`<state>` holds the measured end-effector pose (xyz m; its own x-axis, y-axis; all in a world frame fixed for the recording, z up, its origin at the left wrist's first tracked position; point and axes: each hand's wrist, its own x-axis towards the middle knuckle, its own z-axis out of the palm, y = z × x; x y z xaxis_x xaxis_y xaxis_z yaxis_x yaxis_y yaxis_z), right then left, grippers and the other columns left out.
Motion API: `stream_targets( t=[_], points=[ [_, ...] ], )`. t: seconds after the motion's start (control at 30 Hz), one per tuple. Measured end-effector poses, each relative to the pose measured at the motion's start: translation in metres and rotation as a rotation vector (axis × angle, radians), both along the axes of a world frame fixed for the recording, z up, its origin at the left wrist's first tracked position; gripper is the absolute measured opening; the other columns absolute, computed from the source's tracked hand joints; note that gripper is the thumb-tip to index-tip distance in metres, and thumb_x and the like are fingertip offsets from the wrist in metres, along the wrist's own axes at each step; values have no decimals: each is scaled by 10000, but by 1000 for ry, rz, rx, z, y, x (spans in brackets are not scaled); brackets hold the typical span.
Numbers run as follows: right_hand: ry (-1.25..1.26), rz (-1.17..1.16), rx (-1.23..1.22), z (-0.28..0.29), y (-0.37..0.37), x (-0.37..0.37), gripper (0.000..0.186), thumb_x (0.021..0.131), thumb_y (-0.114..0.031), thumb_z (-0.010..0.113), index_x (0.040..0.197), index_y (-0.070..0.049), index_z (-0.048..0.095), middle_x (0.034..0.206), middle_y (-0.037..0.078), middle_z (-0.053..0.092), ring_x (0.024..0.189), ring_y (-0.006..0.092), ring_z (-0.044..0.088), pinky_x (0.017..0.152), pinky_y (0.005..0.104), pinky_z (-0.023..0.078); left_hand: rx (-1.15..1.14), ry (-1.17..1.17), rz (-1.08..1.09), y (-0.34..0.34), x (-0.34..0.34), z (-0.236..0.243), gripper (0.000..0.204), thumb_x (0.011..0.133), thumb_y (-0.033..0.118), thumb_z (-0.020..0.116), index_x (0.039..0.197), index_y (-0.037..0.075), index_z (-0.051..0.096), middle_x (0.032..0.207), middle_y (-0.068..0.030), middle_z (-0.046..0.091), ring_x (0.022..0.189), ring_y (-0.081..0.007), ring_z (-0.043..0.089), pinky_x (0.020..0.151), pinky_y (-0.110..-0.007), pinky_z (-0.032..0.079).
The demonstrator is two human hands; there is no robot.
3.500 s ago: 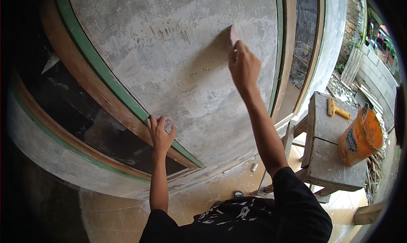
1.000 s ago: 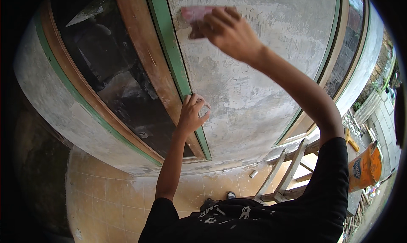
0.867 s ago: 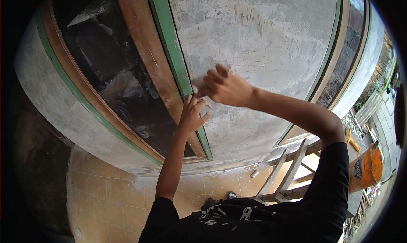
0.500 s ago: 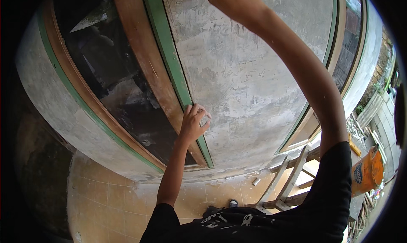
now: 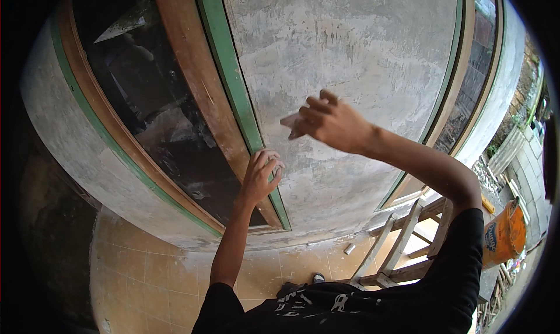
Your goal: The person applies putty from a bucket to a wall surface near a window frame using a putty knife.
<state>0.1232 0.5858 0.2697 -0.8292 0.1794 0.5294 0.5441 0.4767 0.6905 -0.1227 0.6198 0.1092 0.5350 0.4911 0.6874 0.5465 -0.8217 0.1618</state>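
With fingers curled round a flat pinkish piece [image 5: 289, 126], my right hand [image 5: 335, 124] is raised over the grey plastered wall [image 5: 350, 54], just above and right of my left hand; motion blurs it a little. My left hand [image 5: 261, 176] touches the wall where it meets the green strip [image 5: 227, 77] of the window frame, its dusty fingers bent and apart; whether anything small lies under them I cannot tell. A brown wooden frame [image 5: 198, 77] and dark glass [image 5: 146, 100] lie left of the strip.
At the lower right stands a wooden trestle [image 5: 411, 229] with an orange bucket [image 5: 503, 235] and a yellow tool [image 5: 487, 203]. A second window [image 5: 469, 83] is at the right. Below are tan tiles [image 5: 146, 264], my sandaled foot [image 5: 318, 278] and a small pale cylinder [image 5: 350, 248].
My right hand has come down from the top of the picture, where it was half a second ago. My left hand stays on the frame edge. The bench top shows less than 3.5 seconds ago.
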Motion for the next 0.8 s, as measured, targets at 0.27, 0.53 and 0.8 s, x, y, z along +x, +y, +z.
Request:
stream_targets(
  t=[0.27, 0.53, 0.8],
  points=[
    [254, 36, 440, 163, 16, 64, 154, 872, -144, 660, 1007, -148, 736, 900, 24, 685, 846, 156, 614, 778, 326, 517, 192, -34, 96, 13, 52, 15, 741, 856, 195, 674, 1497, 76, 321, 1575, -179, 237, 1463, -411, 186, 1169, -583, 203],
    [77, -25, 79, 23, 6, 49, 83, 843, -184, 715, 865, -104, 715, 823, -2, 663, 823, 99, 573, 774, 302, 566, 243, 127, 290, 40, 54, -14, 923, 908, 455, 608, 1517, -68, 153, 1572, -299, 156, 1455, -501, 108, 1156, -628, 84],
    [208, 12, 186, 151, 38, 61, 102, 892, -133, 667, 976, -128, 725, 815, 39, 698, 773, 143, 644, 770, 301, 592, 246, 156, 279, 40, 59, -9, 935, 894, 447, 627, 1522, -56, 150, 1578, -283, 163, 1458, -490, 113, 1158, -625, 83]
  ],
)
